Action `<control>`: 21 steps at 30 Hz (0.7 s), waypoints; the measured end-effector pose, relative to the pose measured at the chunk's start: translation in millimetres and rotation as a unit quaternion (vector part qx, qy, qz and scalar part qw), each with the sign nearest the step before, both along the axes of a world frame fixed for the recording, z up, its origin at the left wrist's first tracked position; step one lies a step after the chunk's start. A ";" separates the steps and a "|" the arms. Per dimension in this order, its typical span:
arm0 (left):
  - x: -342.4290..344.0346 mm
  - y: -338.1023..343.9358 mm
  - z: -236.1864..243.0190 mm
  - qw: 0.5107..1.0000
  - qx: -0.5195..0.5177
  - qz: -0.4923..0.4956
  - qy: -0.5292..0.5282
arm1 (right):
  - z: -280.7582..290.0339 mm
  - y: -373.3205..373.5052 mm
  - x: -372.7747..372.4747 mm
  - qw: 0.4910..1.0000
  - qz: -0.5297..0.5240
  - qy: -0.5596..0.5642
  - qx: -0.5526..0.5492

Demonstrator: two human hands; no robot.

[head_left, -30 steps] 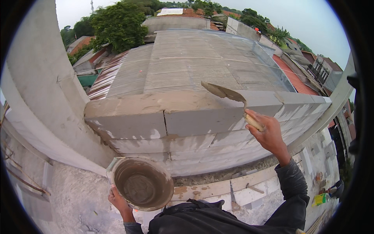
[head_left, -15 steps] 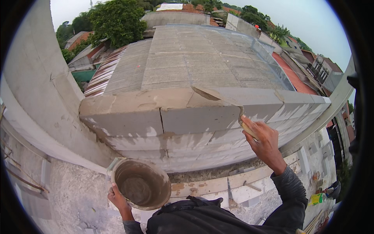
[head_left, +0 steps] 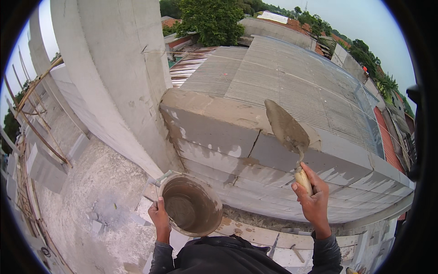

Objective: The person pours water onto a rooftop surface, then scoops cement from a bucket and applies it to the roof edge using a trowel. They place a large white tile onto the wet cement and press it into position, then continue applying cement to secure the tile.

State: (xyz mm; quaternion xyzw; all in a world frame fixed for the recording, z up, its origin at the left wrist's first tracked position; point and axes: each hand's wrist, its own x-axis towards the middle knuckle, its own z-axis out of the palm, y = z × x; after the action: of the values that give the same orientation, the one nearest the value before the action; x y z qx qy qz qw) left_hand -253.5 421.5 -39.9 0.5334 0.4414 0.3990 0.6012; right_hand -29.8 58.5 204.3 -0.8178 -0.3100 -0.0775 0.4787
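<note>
The left hand point(head_left: 159, 214) is closed on the rim of a round, mortar-smeared grey bucket point(head_left: 191, 205), gripping its near-left edge so that the mouth tilts up toward the camera; the inside is coated with wet brown-grey mortar. The right hand point(head_left: 312, 198) is wrapped tightly round the pale wooden handle of a pointed steel trowel point(head_left: 287, 130), held upright with the blade rising above the fist and its flat face smeared with grey mortar. The blade shows in front of the top edge of a wall of large light-grey concrete blocks point(head_left: 219, 137), which runs from the centre out to the right. The blocks lie in several courses with grey mortar in the joints and pale smears across their faces, and a layer of mortar lies along the top course.

At the wall's left end stands a tall smooth grey concrete column point(head_left: 123, 77), touching the blocks. Below and left of it a rough whitish concrete slab point(head_left: 91, 182) spreads out, with bamboo scaffold poles point(head_left: 36, 123) leaning at the far left. Beyond the wall lies a broad corrugated grey metal roof point(head_left: 292, 77), then green trees point(head_left: 210, 18) and a pale overcast sky. The setting is outdoors and high above the neighbouring roofs.
</note>
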 end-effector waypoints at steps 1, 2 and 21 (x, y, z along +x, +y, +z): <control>-3.6 1.5 -0.9 1.000 0.003 0.005 0.006 | -5.1 19.9 -8.1 0.989 0.001 0.132 0.064; -6.7 4.0 -0.2 1.000 0.016 0.000 -0.006 | -9.7 41.3 -17.3 0.958 0.006 0.257 0.127; -121.4 33.4 70.6 0.975 0.038 0.216 -0.021 | -164.9 204.8 -57.5 0.899 0.369 0.180 -0.150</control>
State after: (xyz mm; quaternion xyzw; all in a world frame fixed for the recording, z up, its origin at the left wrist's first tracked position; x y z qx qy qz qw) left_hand -374.9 454.9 30.8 0.4394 0.5183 0.5468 0.4892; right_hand -87.4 263.2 39.4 -0.7068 -0.5057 0.3008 0.3927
